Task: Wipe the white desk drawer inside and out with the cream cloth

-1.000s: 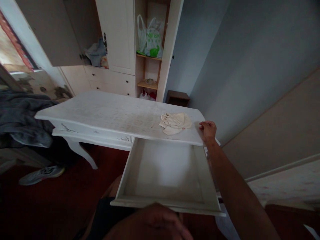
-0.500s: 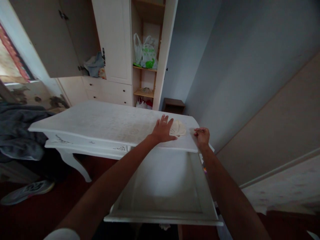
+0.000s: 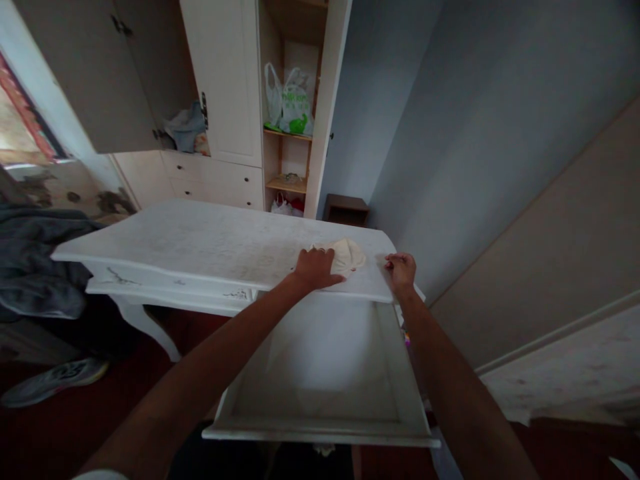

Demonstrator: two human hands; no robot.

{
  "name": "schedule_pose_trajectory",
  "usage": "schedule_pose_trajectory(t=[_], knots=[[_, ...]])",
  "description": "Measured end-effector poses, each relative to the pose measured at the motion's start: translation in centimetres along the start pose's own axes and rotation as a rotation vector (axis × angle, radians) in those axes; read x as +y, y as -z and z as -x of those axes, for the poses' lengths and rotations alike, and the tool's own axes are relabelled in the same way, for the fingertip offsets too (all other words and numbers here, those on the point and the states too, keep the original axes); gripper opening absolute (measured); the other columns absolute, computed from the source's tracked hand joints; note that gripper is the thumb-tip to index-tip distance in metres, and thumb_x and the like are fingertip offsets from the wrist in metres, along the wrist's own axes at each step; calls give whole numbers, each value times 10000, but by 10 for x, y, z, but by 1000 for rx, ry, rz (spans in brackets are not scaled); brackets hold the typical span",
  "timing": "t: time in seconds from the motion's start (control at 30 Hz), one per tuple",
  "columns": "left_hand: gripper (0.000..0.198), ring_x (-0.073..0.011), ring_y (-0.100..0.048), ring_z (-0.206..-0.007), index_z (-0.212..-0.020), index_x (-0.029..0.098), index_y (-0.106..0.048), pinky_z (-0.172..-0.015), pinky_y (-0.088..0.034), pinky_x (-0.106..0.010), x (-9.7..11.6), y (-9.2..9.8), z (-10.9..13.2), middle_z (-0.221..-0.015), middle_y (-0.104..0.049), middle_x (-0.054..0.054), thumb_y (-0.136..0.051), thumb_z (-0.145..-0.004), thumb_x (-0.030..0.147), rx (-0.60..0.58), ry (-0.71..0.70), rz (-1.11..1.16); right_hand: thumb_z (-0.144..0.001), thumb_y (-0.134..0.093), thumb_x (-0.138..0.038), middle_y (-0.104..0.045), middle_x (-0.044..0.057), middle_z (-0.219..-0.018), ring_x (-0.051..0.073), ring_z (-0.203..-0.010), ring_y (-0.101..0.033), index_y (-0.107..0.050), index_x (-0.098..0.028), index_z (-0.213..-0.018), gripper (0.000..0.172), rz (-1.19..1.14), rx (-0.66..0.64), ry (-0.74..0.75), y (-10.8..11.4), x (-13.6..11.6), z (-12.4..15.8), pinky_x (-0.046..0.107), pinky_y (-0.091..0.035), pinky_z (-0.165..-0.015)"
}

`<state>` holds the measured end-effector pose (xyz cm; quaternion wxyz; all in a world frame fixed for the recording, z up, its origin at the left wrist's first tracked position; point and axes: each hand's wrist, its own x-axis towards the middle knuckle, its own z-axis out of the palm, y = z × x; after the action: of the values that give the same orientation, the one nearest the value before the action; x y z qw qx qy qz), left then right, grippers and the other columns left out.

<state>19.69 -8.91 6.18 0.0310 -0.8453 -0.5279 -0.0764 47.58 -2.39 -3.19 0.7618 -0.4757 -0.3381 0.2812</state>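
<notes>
A pale cream, thin crumpled cloth (image 3: pixel 352 255) lies near the right end of the white tabletop (image 3: pixel 200 230). My left hand (image 3: pixel 315 269) is on it, fingers bent down over its left part and thumb stretched along the front; the fingertips are hidden. Just right of the cloth, apart from it, my right hand (image 3: pixel 401 271) hovers by the table's end in a closed pinch. Whatever the pinch holds, if anything, is too small to make out. Below both hands, a white drawer (image 3: pixel 320 432) is pulled out toward me.
Behind the table stands a white wardrobe (image 3: pixel 225 87) with open doors and plastic bags (image 3: pixel 296 110) on a shelf. Dark grey clothing (image 3: pixel 45 260) is heaped at left, above a shoe (image 3: pixel 57 381). A brown box-like stand (image 3: pixel 346 208) sits by the grey wall.
My left hand has shifted left and its spread fingers have bent onto the cloth, which now shows spread further left. My right hand stays pinched in nearly the same place.
</notes>
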Motion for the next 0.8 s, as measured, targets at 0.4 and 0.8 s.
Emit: schedule_pose_trajectory(t=[0.4,0.8], knots=[[840,-365,-479,-1397,-1580,228,-295,-1078,-440,-490,6,-16,-23,-1615,-386,-189,-641,-883,545,-116,-107,96,-574,-766,-263,-648,-64,-600,58,-451,-530,-527,-223,-709,278,31,1,15,-1,-4,2,164,-451,-433],[566,-322,-679,-1102,-1450,266,-478,-873,-557,-459,13,-1,93,-1394,-635,-119,-571,-903,379,-83,-518,-5,-574,-742,-208,-646,-69,-588,56,-446,-514,-537,-220,-680,232,21,27,15,-1,0,0,153,-446,-427]])
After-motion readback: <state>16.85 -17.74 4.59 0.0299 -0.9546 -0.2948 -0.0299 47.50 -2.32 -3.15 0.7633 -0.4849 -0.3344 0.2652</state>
